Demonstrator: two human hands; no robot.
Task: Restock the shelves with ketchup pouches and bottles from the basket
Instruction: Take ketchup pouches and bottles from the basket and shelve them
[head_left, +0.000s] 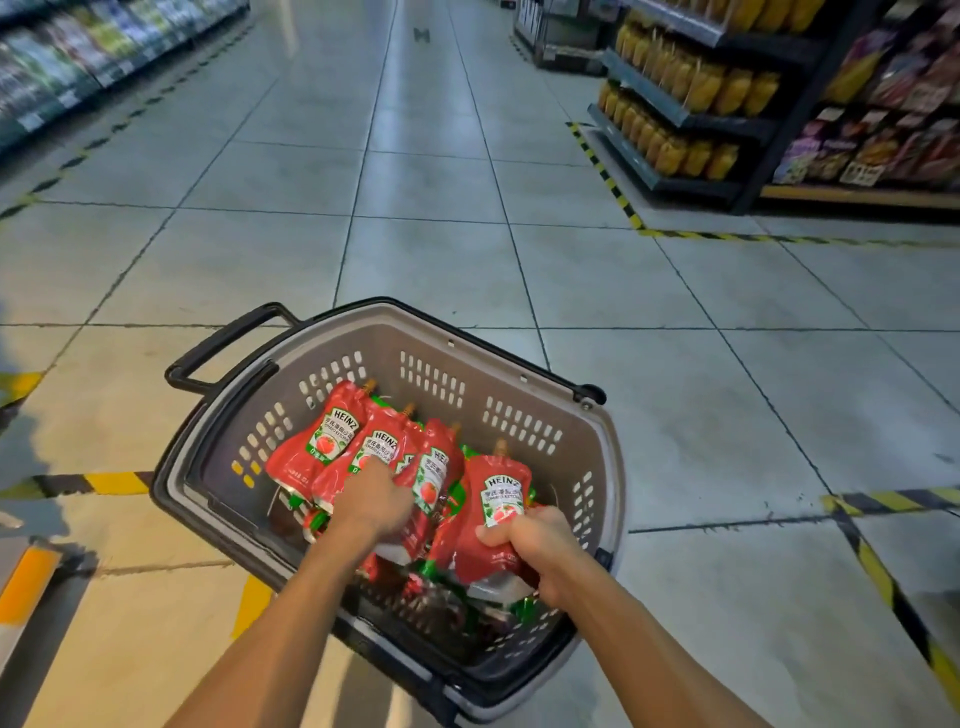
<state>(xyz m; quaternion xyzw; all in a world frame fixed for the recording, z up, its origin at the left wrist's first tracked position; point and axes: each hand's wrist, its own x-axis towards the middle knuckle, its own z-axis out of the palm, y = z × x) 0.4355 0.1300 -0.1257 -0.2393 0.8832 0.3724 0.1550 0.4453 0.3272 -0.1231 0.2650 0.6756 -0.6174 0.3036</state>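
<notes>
While the basket (332, 358) sits on the tiled floor (441, 182) full of red ketchup pouches (332, 441), your left hand (371, 501) reaches among them, fingers blurred, so grip can't be told. Your right hand (535, 545) grasps one pouch (496, 499) upright. Stocked shelves (691, 104) stand far right.

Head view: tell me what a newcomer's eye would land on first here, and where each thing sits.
First come the bright red Heinz ketchup pouches, heaped in the grey perforated plastic basket on the tiled floor at bottom centre. Both bare arms reach into it: the right hand grips one red pouch by its lower part, and the left hand touches the pile. At upper right stands a dark shelf of yellow packets.
</notes>
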